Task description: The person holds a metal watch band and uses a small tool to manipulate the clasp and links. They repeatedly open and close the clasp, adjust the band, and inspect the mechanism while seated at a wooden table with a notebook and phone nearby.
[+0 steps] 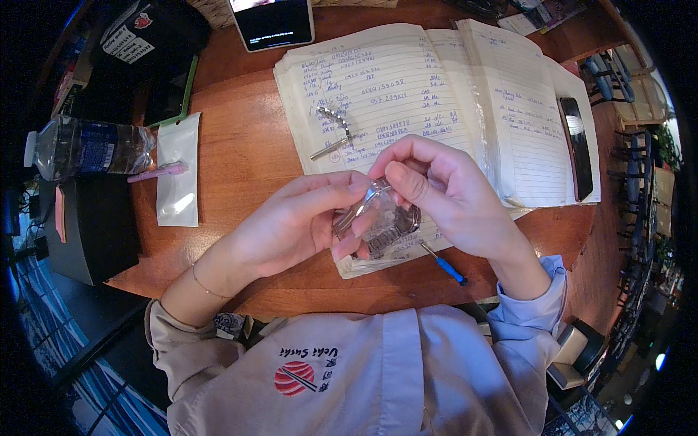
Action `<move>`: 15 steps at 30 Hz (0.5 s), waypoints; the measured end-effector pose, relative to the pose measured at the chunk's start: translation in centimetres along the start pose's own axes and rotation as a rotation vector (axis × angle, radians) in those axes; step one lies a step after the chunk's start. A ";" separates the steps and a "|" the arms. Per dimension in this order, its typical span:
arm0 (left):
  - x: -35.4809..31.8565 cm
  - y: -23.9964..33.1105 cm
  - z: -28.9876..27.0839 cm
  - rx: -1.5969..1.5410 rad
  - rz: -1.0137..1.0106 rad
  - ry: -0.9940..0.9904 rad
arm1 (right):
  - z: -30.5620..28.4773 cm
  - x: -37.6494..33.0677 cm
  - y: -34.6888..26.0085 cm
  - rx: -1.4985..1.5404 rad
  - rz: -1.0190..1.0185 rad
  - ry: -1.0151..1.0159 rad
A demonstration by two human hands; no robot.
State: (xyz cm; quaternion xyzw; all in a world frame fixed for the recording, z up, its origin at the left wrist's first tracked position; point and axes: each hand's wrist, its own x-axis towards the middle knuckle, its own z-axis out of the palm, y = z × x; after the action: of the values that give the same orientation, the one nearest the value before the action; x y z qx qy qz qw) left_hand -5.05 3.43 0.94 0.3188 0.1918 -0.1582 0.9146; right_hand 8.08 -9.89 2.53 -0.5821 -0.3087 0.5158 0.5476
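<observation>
Over the near edge of an open notebook [443,87], both my hands hold one small clear, shiny piece [396,224] that looks like plastic, with rounded sides and a ribbed lower part. My left hand [291,218] grips its left side, fingers reaching behind it. My right hand [454,203] pinches its upper edge with thumb and fingers. What the piece is, I cannot make out. A screwdriver [451,272] with a blue handle lies just below my right hand, its shaft toward the notebook. Beyond my hands, a short metal chain with a bar [345,133] rests on the written page.
A black phone [576,149] lies on the notebook's right side. On the left are a white pouch [178,196], a pink pen [158,171], a water bottle [94,148] on its side and a black box [91,232]. A lit tablet [273,33] stands at the back.
</observation>
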 end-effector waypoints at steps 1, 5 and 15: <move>0.0 0.0 0.0 -0.016 -0.002 -0.005 | 0.0 -0.1 -0.1 -0.003 0.013 0.005; -0.1 0.1 0.0 -0.041 -0.012 -0.024 | 0.1 -0.3 -0.2 -0.123 -0.051 0.025; -0.7 0.3 -0.5 -0.102 -0.027 -0.173 | -0.3 -1.1 -0.5 -0.586 -0.433 0.035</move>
State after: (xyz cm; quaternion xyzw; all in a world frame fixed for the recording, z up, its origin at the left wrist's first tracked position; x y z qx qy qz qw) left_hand -5.62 4.13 1.05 0.2542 0.1240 -0.1874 0.9407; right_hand 8.14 -10.89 3.24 -0.6442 -0.5500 0.2678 0.4592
